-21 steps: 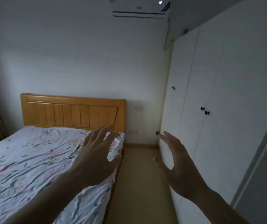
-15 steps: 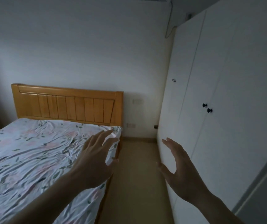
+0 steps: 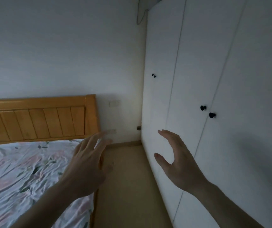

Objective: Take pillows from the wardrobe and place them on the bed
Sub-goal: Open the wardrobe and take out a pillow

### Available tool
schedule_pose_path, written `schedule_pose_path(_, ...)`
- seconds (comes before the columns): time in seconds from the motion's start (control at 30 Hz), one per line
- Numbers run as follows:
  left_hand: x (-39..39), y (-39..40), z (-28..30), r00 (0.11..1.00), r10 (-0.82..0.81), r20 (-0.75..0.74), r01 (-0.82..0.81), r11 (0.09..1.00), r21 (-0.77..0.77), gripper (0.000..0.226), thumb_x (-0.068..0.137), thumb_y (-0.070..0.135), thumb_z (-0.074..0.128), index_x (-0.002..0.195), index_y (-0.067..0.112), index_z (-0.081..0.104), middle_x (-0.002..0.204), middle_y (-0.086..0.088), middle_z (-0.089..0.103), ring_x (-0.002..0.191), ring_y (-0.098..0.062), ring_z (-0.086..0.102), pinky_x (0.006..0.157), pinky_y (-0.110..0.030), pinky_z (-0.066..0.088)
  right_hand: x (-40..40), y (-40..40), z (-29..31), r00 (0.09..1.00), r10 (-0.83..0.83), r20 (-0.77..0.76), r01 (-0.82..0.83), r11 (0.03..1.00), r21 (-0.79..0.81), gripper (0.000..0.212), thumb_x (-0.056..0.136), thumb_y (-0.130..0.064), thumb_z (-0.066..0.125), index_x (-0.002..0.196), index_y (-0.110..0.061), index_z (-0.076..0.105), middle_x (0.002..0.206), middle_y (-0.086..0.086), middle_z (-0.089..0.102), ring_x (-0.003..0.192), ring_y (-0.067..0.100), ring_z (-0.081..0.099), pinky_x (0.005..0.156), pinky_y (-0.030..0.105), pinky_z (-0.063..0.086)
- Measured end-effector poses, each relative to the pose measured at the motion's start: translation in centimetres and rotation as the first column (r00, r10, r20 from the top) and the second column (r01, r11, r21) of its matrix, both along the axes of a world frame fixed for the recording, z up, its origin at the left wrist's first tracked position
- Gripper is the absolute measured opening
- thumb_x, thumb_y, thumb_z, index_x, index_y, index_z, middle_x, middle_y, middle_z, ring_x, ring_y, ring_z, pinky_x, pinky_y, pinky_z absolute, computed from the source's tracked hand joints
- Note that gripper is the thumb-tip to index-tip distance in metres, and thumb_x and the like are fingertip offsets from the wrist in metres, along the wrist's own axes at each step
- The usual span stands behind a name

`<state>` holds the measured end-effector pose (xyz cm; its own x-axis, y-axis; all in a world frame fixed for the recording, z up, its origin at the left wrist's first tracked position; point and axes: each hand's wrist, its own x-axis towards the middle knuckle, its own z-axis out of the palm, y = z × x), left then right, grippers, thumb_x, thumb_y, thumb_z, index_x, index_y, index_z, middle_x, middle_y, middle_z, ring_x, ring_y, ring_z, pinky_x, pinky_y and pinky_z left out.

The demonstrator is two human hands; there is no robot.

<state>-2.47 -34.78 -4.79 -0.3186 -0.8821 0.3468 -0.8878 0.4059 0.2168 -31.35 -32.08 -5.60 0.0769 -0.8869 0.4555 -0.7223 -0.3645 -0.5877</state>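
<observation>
A tall white wardrobe [image 3: 197,66] fills the right side, its doors all closed, with two black knobs [image 3: 207,111] on the nearer pair and a smaller pair of knobs [image 3: 153,75] farther back. The bed [image 3: 21,170] with a floral sheet and a wooden headboard [image 3: 38,119] lies at the left. No pillow is visible. My left hand [image 3: 89,165] hovers over the bed's right edge, fingers spread and empty. My right hand [image 3: 176,160] is raised in front of the wardrobe's lower doors, below and left of the nearer knobs, fingers apart and holding nothing.
A narrow strip of tan floor [image 3: 128,186] runs between the bed and the wardrobe up to the back wall [image 3: 66,55]. Wall sockets [image 3: 113,103] sit beside the headboard.
The view has swung right toward the wardrobe, so the bed slid left and the knobs sit nearer the middle. Both hands stay raised and open, the right one closer to the doors.
</observation>
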Motion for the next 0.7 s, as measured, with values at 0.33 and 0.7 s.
schedule_pose_path(0.33, -3.6, -23.0, 0.0, 0.951, -0.307, -0.04, 0.31, 0.948, 0.079, 0.07, 0.079, 0.063, 0.046, 0.144, 0.041, 0.032, 0.159, 0.015, 0.016, 0.145, -0.016, 0.023, 0.115, -0.041, 0.027, -0.8, -12.9, 0.9, 0.946, -0.316, 0.064, 0.317, 0.948, -0.006, 0.058, 0.093, -0.027, 0.066, 0.144, -0.038, 0.039, 0.144, -0.029, 0.038, 0.137, 0.001, 0.038, 0.112, 0.032, 0.04)
schedule_pose_path(0.7, -21.5, -37.7, -0.2, 0.687, -0.712, -0.147, 0.72, 0.694, 0.001, 0.062, 0.088, 0.054, 0.061, 0.143, 0.04, 0.037, 0.148, 0.018, 0.033, 0.134, -0.009, 0.039, 0.11, -0.036, 0.039, -10.1, -19.8, 1.1, 0.726, -0.669, 0.159, 0.687, 0.715, -0.129, 0.06, 0.086, -0.015, 0.073, 0.137, -0.036, 0.051, 0.13, -0.024, 0.049, 0.12, 0.01, 0.056, 0.089, 0.025, 0.049)
